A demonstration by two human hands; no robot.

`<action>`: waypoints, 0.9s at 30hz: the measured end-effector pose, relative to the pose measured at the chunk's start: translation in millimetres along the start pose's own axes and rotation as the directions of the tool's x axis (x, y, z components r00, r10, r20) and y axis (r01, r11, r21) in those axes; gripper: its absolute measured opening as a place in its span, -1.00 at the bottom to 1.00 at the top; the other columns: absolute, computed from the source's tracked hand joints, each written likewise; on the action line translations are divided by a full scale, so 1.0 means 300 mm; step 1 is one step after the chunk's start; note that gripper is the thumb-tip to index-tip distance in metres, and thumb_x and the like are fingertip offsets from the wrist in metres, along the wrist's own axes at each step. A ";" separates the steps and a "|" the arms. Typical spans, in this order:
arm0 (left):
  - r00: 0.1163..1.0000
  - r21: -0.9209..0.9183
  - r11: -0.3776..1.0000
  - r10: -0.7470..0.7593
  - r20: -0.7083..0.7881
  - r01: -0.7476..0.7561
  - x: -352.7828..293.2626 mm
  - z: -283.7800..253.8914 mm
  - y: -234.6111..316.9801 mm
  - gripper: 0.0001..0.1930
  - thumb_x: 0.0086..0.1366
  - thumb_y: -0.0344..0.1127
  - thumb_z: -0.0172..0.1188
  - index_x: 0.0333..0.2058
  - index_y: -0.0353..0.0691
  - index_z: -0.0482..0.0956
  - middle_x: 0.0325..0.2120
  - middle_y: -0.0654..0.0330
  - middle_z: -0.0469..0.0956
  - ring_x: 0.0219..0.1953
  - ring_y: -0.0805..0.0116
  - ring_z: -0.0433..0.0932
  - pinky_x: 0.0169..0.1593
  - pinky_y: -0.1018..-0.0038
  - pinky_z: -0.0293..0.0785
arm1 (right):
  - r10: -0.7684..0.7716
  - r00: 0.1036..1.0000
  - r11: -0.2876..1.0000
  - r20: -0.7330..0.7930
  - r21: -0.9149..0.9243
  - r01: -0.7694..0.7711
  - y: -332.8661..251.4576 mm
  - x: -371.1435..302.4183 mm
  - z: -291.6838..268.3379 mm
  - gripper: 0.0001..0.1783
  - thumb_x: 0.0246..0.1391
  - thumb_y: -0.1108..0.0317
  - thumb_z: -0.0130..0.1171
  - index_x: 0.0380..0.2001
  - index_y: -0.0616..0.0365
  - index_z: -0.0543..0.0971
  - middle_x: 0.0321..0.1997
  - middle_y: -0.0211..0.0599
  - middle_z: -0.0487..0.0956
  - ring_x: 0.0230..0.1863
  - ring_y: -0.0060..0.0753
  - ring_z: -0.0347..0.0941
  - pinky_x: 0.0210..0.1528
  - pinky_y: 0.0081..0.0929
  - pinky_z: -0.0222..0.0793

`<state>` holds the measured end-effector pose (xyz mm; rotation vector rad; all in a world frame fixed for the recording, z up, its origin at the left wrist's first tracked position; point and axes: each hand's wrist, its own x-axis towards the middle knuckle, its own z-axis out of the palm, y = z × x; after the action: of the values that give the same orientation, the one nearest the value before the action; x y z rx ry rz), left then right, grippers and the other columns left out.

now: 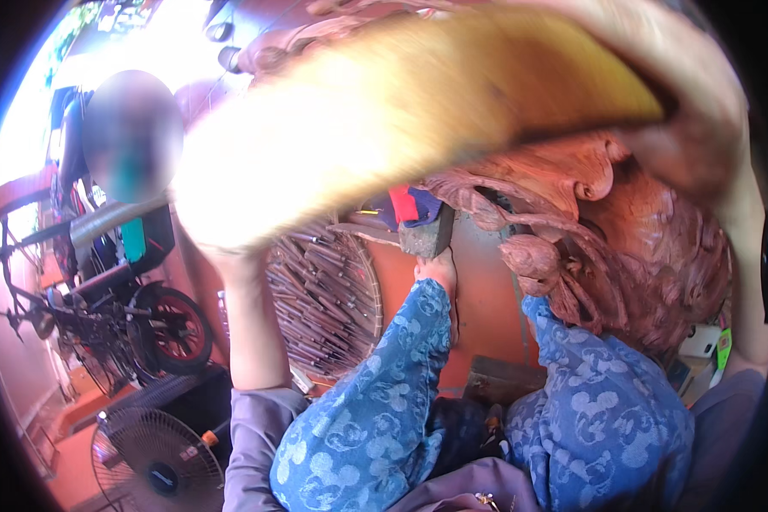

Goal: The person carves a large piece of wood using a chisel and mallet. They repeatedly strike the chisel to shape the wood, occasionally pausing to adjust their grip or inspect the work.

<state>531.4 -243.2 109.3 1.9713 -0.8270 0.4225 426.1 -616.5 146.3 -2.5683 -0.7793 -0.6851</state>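
Observation:
A broad, curved yellow-brown piece (486, 90) is raised close before me, blurred and bleached by glare on its left. What kind of thing it is, I cannot make out. My left hand (222, 226) is at its left end, the fingers washed out by light. At the other end my right hand (700, 128) grips it, smeared by motion. Below and behind it, a reddish wood carving (648, 243) with leaf and bud shapes stands by my right knee. The raised piece hides the carving's upper part.
A round woven tray (377, 294) full of chisel-like tools lies left of my leg. By my bare foot sits a grey block (427, 239) with red and blue cloth. At the left are a fan (158, 461), a motorbike (136, 316) and a person (128, 162).

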 end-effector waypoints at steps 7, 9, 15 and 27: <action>0.638 -0.108 0.640 -0.768 -0.058 0.760 -0.383 -0.374 -0.107 -0.81 0.40 -0.31 0.16 -0.14 -0.28 0.44 -0.46 0.28 0.50 -0.50 0.50 0.59 -0.52 0.62 0.40 | -0.056 0.927 0.994 0.372 0.108 0.016 -0.210 -0.138 0.014 -0.28 -0.39 0.58 0.17 0.05 0.08 0.64 -0.37 -0.15 0.52 -0.38 -0.14 0.46 -0.34 -0.28 0.39; 0.434 0.017 0.434 -0.899 -0.063 0.901 -0.548 -0.355 -0.148 -0.77 0.41 -0.24 0.16 -0.15 -0.29 0.46 -0.50 0.30 0.52 -0.59 0.54 0.56 -0.57 0.66 0.34 | -0.086 0.892 0.991 0.445 0.128 0.031 -0.260 -0.164 0.027 -0.34 -0.28 0.52 0.19 0.05 -0.03 0.65 -0.44 -0.26 0.45 -0.46 -0.23 0.39 -0.41 -0.32 0.33; 0.077 0.290 0.008 -0.971 -0.225 0.957 -1.031 -0.337 -0.312 -0.75 0.27 -0.17 0.29 -0.39 -0.27 0.60 -0.58 0.12 0.65 -0.58 0.34 0.66 -0.31 0.33 0.57 | -0.179 0.763 0.981 0.621 0.176 0.087 -0.365 -0.140 0.059 -0.38 -0.18 0.42 0.24 0.08 -0.16 0.64 -0.46 -0.35 0.41 -0.51 -0.30 0.34 -0.46 -0.33 0.31; 0.322 0.527 0.121 -0.896 -0.307 0.841 -0.863 -0.273 -0.427 -0.61 0.16 -0.07 0.33 -0.22 -0.32 0.67 -0.25 -0.21 0.63 -0.12 -0.17 0.62 -0.05 0.09 0.52 | -0.190 0.753 0.976 0.630 0.206 0.074 -0.389 -0.151 0.070 -0.42 -0.20 0.44 0.23 0.03 -0.01 0.64 -0.38 -0.35 0.51 -0.48 -0.33 0.38 -0.40 -0.37 0.38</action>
<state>438.7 -30.4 -81.1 2.6916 0.7066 -0.1904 331.0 -534.6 128.2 -2.6000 -1.1756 0.2814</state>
